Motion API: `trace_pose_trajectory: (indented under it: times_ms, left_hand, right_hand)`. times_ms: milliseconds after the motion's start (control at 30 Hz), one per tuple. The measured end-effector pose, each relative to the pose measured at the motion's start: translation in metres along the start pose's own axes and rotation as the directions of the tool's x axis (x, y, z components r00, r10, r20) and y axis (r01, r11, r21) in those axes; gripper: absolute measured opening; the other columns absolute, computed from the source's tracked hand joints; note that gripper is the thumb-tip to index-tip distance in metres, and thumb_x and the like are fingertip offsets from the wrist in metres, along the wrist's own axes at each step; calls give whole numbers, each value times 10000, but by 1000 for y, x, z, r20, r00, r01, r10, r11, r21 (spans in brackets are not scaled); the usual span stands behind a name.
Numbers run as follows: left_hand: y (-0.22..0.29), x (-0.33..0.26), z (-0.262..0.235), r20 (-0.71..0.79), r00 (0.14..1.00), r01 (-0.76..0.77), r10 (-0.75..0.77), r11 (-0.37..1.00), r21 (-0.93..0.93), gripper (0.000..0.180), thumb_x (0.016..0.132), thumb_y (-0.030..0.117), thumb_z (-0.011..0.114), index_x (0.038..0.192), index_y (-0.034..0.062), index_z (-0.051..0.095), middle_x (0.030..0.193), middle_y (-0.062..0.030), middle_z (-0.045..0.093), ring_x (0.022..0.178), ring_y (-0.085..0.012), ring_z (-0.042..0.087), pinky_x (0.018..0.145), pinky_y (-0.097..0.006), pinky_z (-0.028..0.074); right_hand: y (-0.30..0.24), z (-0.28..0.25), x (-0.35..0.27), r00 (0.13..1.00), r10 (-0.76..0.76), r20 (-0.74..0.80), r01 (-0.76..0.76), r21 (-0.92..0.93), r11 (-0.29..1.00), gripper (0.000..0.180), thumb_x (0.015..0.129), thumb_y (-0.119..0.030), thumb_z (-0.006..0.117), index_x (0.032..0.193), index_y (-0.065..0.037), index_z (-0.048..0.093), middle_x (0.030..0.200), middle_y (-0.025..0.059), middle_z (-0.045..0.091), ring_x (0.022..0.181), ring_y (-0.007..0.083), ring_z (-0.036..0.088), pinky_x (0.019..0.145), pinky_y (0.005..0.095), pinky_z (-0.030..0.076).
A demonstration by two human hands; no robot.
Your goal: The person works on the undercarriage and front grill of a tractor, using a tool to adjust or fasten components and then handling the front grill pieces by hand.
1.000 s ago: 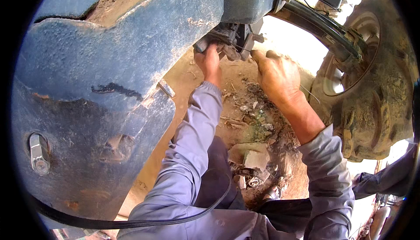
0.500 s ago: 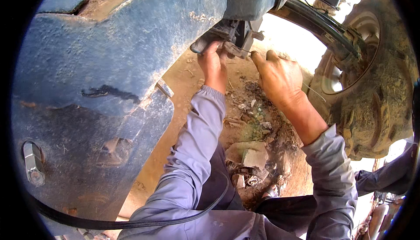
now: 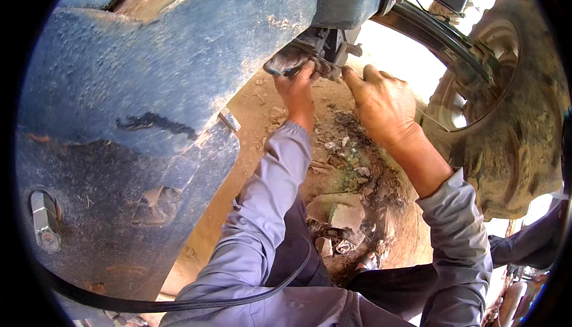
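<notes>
I reach up under a dusty blue vehicle body (image 3: 179,71). My left hand (image 3: 296,86) grips a dark metal fitting (image 3: 310,53) that hangs below the body; a thin blue-tipped piece shows at my fingers. My right hand (image 3: 381,103) is just to its right, fingers pointing up at the same fitting, fingertips touching or close to it. I cannot tell whether the right hand holds anything. Both sleeves are grey-lilac.
A big muddy tyre (image 3: 512,124) with its rim stands at the right. A bolt head (image 3: 44,229) sticks out of the blue panel at lower left. A black belt (image 3: 179,303) loops across the bottom. Stones and rubble (image 3: 345,220) lie on the dirt ground.
Both hands have stayed at the fitting. The view has shifted slightly and the right hand's fingers have moved closer to the fitting.
</notes>
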State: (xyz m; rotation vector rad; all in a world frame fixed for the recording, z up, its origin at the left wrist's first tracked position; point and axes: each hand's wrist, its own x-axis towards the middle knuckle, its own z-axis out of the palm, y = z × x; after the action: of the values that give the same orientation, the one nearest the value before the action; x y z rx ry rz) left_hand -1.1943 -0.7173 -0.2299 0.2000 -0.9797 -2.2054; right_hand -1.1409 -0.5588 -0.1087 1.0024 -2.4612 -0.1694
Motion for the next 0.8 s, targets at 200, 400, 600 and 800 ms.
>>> trace_pose_trajectory:
  times_ms: [200,400,600,800]
  left_hand:
    - [-19,9,-5,-27,999,-39,38,999,-15,334,837,-22,681,1140,21,549,1005,-77,668,771,-166,665,570,-268,539]
    - [-23,4,-1,-27,996,90,-90,996,-13,255,857,29,679,1089,63,578,977,-57,666,757,-168,653,591,-289,528]
    - [-23,2,1,-42,990,132,-134,990,-56,257,857,25,674,1089,74,576,982,-68,673,781,-201,678,635,-340,571]
    - [-15,11,-11,-11,986,168,-168,985,-40,238,849,16,678,1070,61,604,990,-70,675,788,-206,683,650,-350,591]
  right_hand:
    - [2,2,7,997,-31,68,33,-39,999,222,869,-122,587,1089,-96,589,990,149,659,852,275,708,622,382,580]
    - [6,3,8,992,-85,97,93,-77,993,264,880,-129,583,1140,-89,599,992,156,667,829,281,716,616,374,578]
    - [15,-4,30,985,-84,150,91,-40,995,238,869,-112,581,1091,-134,667,860,122,703,810,266,720,642,392,574]
    - [23,-14,49,976,-54,211,52,16,999,238,846,-105,593,1054,-147,701,855,117,717,829,286,717,733,410,574]
